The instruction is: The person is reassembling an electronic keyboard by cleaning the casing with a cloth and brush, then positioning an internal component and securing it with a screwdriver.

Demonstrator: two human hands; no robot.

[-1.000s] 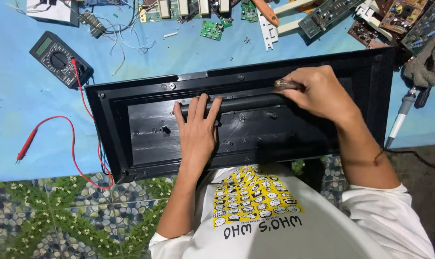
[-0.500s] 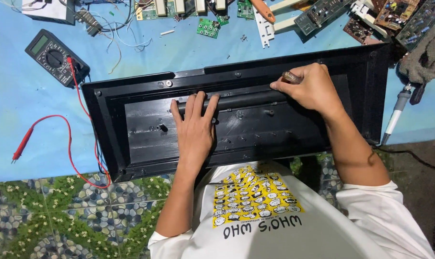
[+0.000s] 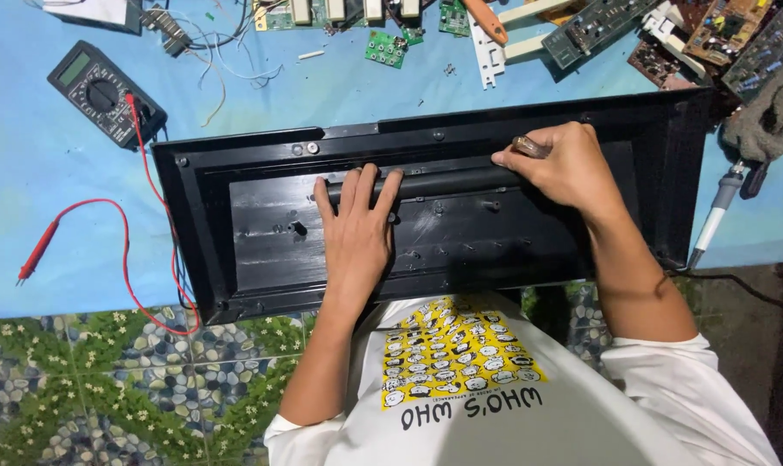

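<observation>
on blue cloth [image 3: 339, 95], left hand [image 3: 357, 237] flat on black casing [image 3: 236, 224]; right hand [image 3: 564, 168] pinching screwdriver [image 3: 529, 147].

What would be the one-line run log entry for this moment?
left hand: flat on black casing | right hand: grips clear-handled tool at casing ridge | multimeter: beside casing

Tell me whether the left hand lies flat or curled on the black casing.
Flat: the left hand lies palm-down, fingers spread, on the black casing.
</observation>
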